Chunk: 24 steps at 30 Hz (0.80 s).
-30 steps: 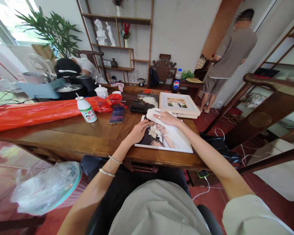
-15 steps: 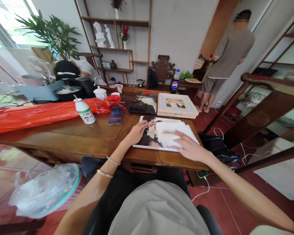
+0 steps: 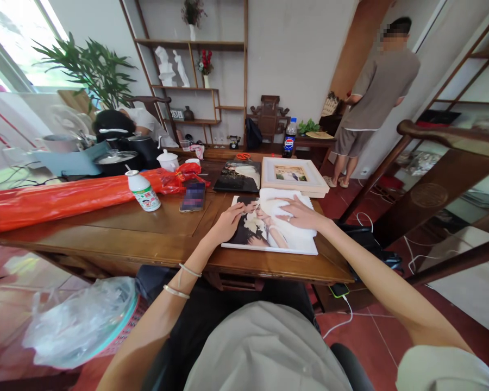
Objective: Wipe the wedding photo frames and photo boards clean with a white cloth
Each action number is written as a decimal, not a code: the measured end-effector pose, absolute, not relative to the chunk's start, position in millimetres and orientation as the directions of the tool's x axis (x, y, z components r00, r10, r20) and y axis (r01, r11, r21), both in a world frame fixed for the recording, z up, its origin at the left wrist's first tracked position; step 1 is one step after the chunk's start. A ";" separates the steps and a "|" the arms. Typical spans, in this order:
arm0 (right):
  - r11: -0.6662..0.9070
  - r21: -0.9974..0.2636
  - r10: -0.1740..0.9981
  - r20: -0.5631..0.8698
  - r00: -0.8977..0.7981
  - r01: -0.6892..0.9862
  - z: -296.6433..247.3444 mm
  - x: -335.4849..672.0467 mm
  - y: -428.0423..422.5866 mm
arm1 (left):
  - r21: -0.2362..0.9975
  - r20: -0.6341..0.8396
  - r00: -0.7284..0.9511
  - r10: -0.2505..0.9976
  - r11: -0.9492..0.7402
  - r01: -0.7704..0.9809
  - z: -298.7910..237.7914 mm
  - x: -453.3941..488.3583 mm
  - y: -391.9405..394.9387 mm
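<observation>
A wedding photo panel [image 3: 252, 239] with a white edge lies flat near the table's front edge. Fingers stretched out, my left hand [image 3: 229, 221] rests on its left side. On the panel's right half is a white cloth [image 3: 271, 203], with my right hand [image 3: 300, 213] pressed onto it, fingers spread and holding it against the surface. The cloth covers the panel's upper right part and hangs a little past its far edge. The printed couple shows between my hands.
Behind the panel lie a dark photo album [image 3: 238, 176] and a white framed picture [image 3: 295, 176]. To the left are a phone [image 3: 193, 196], a white bottle [image 3: 143, 191] and a red plastic-wrapped roll [image 3: 73, 195]. A cola bottle [image 3: 289, 138] stands farther back. A person [image 3: 385, 81] stands beyond.
My right hand and the cloth have moved away from me and slightly left, uncovering the panel's lower right part. My left hand stays on the panel's left side.
</observation>
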State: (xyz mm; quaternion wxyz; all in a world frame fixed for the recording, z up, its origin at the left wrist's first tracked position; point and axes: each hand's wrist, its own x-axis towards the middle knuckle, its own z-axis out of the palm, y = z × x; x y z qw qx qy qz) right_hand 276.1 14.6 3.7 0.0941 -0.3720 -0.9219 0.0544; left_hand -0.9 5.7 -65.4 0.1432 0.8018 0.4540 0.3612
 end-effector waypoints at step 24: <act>0.659 -0.238 0.747 0.092 -0.659 0.714 2.4 285.8 8.4 | 0.550 0.457 0.341 0.821 -0.562 0.618 -66.3 -2.4 6.9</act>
